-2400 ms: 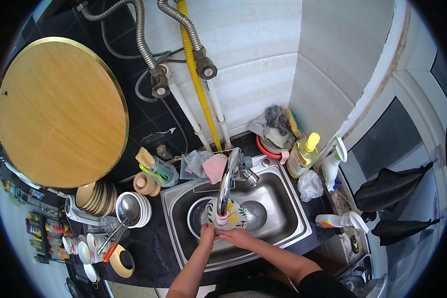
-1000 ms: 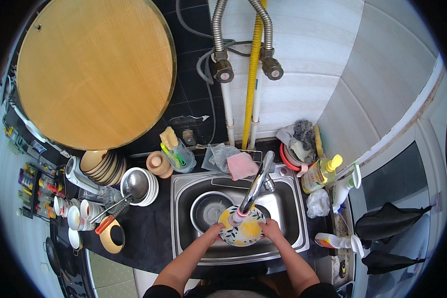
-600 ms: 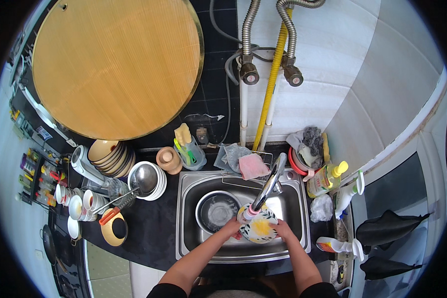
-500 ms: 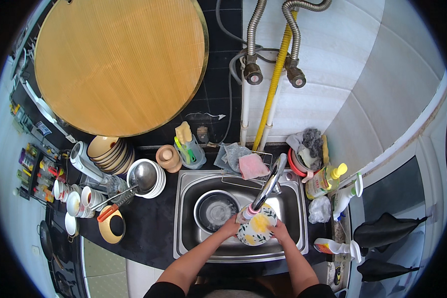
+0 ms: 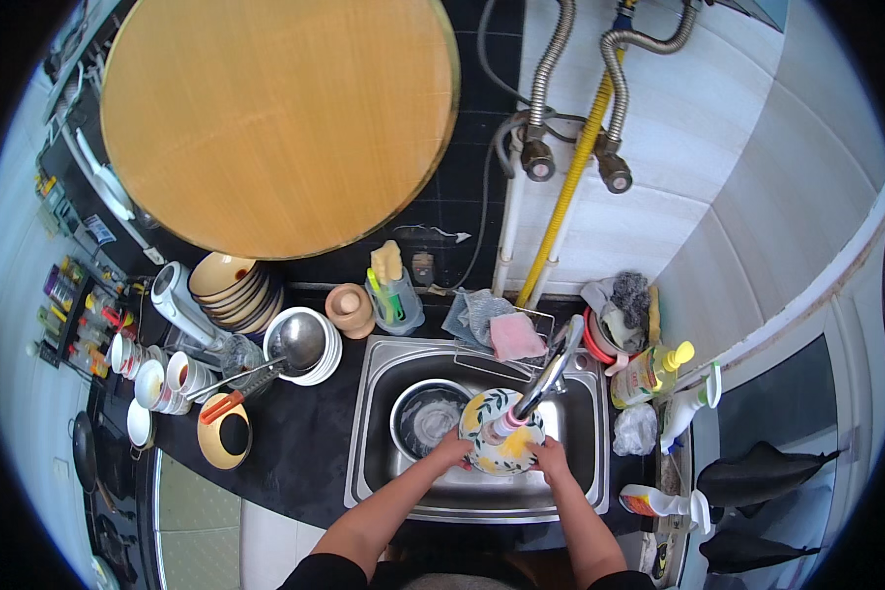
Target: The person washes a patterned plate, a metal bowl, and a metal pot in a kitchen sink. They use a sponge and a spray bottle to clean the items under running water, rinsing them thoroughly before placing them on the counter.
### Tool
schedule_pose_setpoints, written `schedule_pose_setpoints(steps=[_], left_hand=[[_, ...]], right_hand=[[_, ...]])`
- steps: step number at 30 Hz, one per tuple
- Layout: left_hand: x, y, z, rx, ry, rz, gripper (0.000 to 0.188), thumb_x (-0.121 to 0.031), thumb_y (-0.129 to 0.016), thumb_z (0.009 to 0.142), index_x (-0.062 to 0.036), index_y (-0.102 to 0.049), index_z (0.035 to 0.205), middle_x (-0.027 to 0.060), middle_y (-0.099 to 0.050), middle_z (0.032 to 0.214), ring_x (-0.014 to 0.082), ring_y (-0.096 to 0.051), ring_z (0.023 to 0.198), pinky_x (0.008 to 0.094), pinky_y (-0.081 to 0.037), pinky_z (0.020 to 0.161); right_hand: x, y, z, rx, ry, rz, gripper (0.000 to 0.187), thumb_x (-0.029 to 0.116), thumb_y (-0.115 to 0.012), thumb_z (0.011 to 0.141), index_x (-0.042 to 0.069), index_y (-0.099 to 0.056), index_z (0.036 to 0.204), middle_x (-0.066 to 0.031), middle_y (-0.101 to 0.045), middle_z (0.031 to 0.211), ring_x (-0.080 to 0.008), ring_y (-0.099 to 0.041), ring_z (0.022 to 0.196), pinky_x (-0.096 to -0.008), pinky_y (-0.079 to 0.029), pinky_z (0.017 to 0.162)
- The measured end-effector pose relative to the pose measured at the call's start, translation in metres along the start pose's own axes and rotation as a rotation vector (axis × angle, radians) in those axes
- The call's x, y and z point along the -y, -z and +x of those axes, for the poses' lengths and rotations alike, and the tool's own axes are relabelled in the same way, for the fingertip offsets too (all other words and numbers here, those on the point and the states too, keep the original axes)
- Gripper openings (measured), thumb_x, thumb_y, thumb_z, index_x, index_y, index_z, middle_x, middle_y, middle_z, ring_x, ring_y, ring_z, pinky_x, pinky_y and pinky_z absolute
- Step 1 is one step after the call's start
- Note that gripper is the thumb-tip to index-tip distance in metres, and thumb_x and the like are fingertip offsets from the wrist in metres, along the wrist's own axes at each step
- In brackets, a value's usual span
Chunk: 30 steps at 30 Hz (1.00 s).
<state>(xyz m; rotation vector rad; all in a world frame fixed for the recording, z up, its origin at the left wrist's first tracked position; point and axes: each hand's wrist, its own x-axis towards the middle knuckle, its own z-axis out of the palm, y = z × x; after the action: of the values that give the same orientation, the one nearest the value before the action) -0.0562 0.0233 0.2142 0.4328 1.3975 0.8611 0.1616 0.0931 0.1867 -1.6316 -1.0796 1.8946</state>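
Observation:
A white plate with yellow and dark green leaf patterns (image 5: 482,454) is held over the sink (image 5: 572,433), under the chrome faucet (image 5: 553,372). My left hand (image 5: 452,450) grips the plate's left edge. On its right edge my right hand (image 5: 549,456) is closed. The faucet's pink-and-white nozzle (image 5: 506,423) hangs in front of the plate and hides part of it. Left of the plate, a round metal basin (image 5: 399,423) with cloudy water sits in the sink.
Cloths lie on a wire rack (image 5: 482,366) behind the sink. Stacked white bowls (image 5: 332,366) and a ladle (image 5: 299,340) stand on the left counter (image 5: 300,433). At right are a yellow-capped soap bottle (image 5: 641,378) and spray bottles (image 5: 686,411).
The plate has shifted left and up and is turned, so the nozzle now overlaps its middle. Both hands still hold its edges. The whole view has shifted slightly.

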Motion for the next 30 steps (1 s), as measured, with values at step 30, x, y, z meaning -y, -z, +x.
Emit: schedule_pose_setpoints(steps=[30], left_hand=[[-0.069, 0.174, -0.177, -0.257, -1.214, 1.36, 0.051, -0.007, -0.042, 0.078, -0.0028, -0.033, 0.128, 0.0144, -0.043, 0.123, 0.0247, -0.051, 0.096, 0.0343, -0.044, 0.08]], right_hand=[[0.019, -0.179, -0.06, -0.184, 0.916, -0.496, 0.023, 0.008, -0.057, 0.076, 0.005, -0.064, 0.098, -0.0116, -0.063, 0.089, -0.0219, -0.059, 0.086, -0.0299, -0.044, 0.079]])
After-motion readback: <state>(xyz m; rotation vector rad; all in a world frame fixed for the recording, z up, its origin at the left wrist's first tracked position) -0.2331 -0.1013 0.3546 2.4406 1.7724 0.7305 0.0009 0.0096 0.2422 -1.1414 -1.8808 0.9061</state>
